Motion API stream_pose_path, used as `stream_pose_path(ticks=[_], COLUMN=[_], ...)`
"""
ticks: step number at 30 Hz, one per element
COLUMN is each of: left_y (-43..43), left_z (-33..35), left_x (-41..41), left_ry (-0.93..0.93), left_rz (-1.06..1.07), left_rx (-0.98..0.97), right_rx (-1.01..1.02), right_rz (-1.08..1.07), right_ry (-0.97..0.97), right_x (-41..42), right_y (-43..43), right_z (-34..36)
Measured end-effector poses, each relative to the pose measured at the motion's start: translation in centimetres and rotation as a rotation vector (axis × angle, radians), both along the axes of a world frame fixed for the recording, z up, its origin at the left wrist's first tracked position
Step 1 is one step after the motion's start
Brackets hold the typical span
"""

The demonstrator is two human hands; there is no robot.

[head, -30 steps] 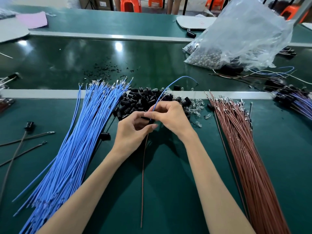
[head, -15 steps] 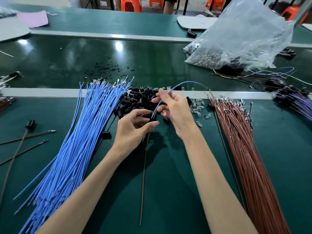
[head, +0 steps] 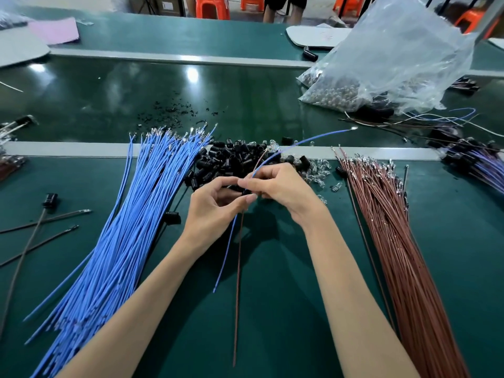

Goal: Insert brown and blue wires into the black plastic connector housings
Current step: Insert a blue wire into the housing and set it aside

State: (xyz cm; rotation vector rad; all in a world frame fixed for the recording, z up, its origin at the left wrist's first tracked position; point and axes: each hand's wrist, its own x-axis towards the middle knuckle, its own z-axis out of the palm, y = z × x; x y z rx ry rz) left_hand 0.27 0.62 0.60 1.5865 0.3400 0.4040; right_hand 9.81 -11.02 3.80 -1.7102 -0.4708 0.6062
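Note:
My left hand [head: 215, 205] pinches a small black connector housing [head: 246, 192] at mid-table. A brown wire [head: 237, 282] hangs from it toward me. My right hand [head: 283, 186] pinches a single blue wire [head: 305, 140] just above the housing. Its metal tip [head: 353, 128] arcs away to the right, and its tail [head: 225, 255] trails down beside the brown wire. Behind my hands lies a pile of black housings [head: 226, 162]. A bundle of blue wires [head: 122, 236] lies on the left, and a bundle of brown wires [head: 395, 241] on the right.
Clear bulbs [head: 319, 173] are scattered right of the housing pile. A clear plastic bag of parts [head: 381, 66] stands at the back right. Finished assemblies [head: 474, 162] lie at the right edge. Loose dark wires [head: 41, 222] rest at the left. A metal rail [head: 68, 148] crosses the table.
The blue wire has slid through my right hand: its tip now reaches far right and a tail hangs below. My right hand dropped back toward the housing in my left hand.

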Motion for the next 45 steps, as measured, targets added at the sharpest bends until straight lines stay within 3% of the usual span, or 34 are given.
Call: stream_pose_path(ticks=[4,5,9,14,22,32,36,40,45], left_y=[0.1,0.1,0.1,0.0,-0.1,-0.1,-0.1,-0.2,0.0], left_z=[0.0,0.0,0.0,0.1,0.3,0.4,0.4,0.4,0.4], left_x=[-0.1,-0.1,-0.1,-0.1,-0.2,-0.3,-0.3,-0.4,-0.4], left_ry=[0.012,0.011,0.011,0.016,0.011,-0.01,-0.014,-0.004,-0.025], left_rz=[-0.001,-0.003,0.005,0.005,-0.016,-0.003,-0.01,-0.038,-0.033], left_rx=[0.01,0.011,0.026,0.019,0.048,0.024,-0.005,-0.004,-0.054], right_rx=[0.294,0.312,0.034,0.353,0.028,-0.048,-0.033,0.105,0.042], right_rz=[-0.282,-0.287,0.038,-0.23,-0.213,0.037,-0.1,-0.212,-0.042], right_ry=[0.162,0.158,0.011,0.146,-0.063,-0.093,-0.087,-0.005,0.033], right_x=[0.3,0.4,0.0,0.5,0.0,0.0,0.1,-0.3,-0.5], right_y=[0.7,0.7,0.1,0.0,0.8,-0.4,-0.2,0.5,0.3], right_z=[0.5,0.5,0.2,1.0,0.7,1.1,1.3,1.4,1.6])
